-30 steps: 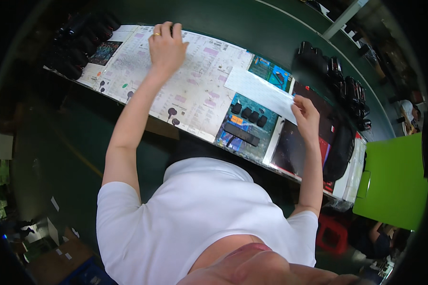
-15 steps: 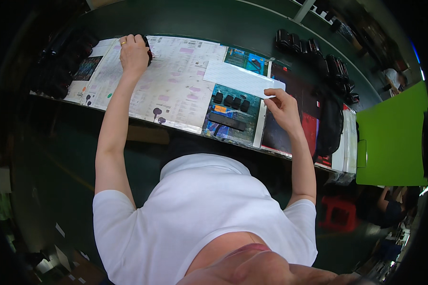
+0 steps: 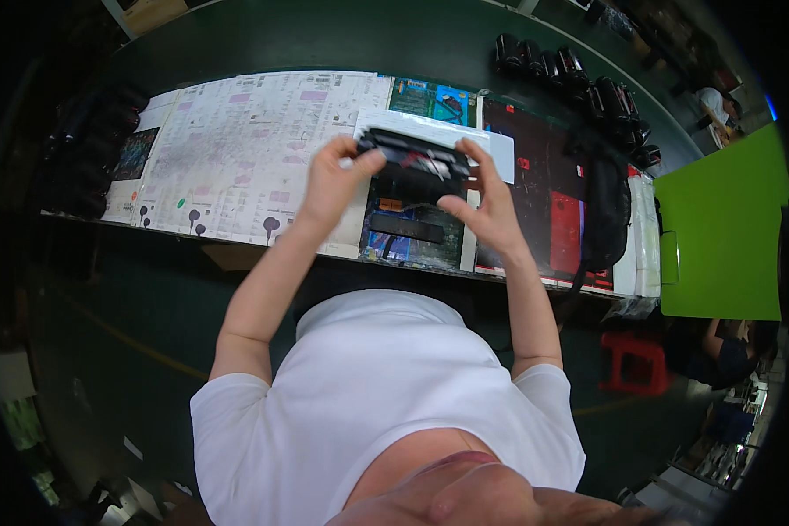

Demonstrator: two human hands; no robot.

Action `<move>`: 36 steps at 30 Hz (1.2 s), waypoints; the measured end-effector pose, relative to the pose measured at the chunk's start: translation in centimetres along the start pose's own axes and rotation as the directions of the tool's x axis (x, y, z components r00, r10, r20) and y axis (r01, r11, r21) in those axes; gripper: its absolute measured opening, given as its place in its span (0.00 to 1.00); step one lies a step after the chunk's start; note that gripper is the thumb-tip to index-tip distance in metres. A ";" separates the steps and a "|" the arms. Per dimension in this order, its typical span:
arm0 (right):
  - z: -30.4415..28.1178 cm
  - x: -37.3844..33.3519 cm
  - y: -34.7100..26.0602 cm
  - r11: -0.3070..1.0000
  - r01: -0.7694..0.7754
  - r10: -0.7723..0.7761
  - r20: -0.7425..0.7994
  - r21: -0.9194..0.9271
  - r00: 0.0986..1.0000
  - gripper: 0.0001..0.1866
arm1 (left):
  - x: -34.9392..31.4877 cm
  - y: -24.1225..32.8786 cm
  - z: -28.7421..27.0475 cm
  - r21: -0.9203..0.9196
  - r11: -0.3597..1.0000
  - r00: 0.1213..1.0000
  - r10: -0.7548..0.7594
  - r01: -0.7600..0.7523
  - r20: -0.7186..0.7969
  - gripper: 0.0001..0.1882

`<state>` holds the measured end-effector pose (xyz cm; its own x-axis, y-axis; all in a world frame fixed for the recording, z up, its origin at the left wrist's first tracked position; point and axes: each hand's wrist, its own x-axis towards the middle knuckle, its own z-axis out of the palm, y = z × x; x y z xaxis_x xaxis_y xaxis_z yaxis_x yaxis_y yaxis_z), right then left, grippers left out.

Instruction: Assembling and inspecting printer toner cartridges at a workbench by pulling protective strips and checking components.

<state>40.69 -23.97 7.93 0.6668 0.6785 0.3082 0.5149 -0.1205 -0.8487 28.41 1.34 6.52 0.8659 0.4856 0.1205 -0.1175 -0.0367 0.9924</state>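
Black module (image 3: 415, 163) is up off the worktop (image 3: 324, 35) now, held between both your hands above the green circuit board (image 3: 412, 230); half a second back your left hand (image 3: 337, 180) was way out on the far left of the big printed sheet (image 3: 245, 149) and your right hand (image 3: 486, 206) was just pinching the white paper (image 3: 430, 130); now they've both come to the middle and closed on the same part, so looks like you're into the handling bit rather than reaching around

Left hand is gripping the module's left end, thumb on top, fingers curled under; right hand is grasping the right end, thumb along its near edge; the part sits roughly level, with a bit of red showing on its face

Stuff around: the white paper lies right behind the module, partly hidden by it; a dark mat (image 3: 543, 188) with red patches sits just to your right, and a black bag (image 3: 607, 206) lies at its far side; a row of black cylinders (image 3: 579, 83) runs along the back right, another dark pile (image 3: 83, 158) at the far left

Nothing between your hands and the board that I can see; the bag strap hanging off the front edge is the only thing close enough to snag
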 end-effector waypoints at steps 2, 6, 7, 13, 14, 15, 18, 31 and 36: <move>1.0 -1.1 -0.3 0.992 -0.008 0.008 -0.006 -0.128 1.000 0.47 | -1.9 -1.2 1.6 -0.031 0.997 0.998 -0.070 0.070 -0.002 0.12; 1.3 -3.0 0.7 0.940 -0.001 0.018 0.047 -0.341 0.999 0.42 | -4.4 -3.6 0.4 0.274 0.955 0.991 -0.128 0.116 0.029 0.16; 1.4 -3.1 0.9 0.940 -0.016 0.033 0.043 -0.341 0.999 0.42 | -4.6 -3.8 0.3 0.275 0.953 0.989 -0.140 0.125 0.038 0.16; 1.5 -3.3 1.3 0.970 -0.036 0.039 0.009 -0.241 0.999 0.39 | -5.2 -3.8 0.4 0.334 0.939 0.995 0.059 -0.084 0.085 0.16; 1.4 -3.2 1.3 0.968 -0.042 0.046 0.010 -0.247 0.999 0.39 | -5.0 -3.7 0.5 0.328 0.941 0.995 0.055 -0.080 0.087 0.16; 1.4 -3.1 1.1 0.965 -0.035 0.042 0.019 -0.260 0.999 0.39 | -5.0 -3.6 0.4 0.346 0.934 0.994 0.066 -0.091 0.085 0.16; 1.2 -2.9 1.2 0.963 -0.036 0.048 0.039 -0.267 0.998 0.39 | -4.8 -2.9 0.3 0.380 0.921 0.994 0.050 -0.083 0.095 0.17; -6.0 3.2 8.5 0.979 -0.204 0.197 -0.211 -0.013 0.957 0.22 | 8.2 -1.5 2.7 0.441 0.824 0.874 0.125 -0.355 0.470 0.08; -5.9 7.8 12.0 0.813 -0.149 0.097 -0.122 -0.563 0.988 0.16 | 14.0 -3.9 10.0 0.491 0.625 0.672 0.072 -0.606 0.738 0.17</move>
<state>55.21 -24.45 2.71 0.7740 0.5705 0.2748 0.6226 -0.6066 -0.4944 45.84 -0.48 4.56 0.9317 -0.3207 0.1706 -0.3595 -0.7466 0.5597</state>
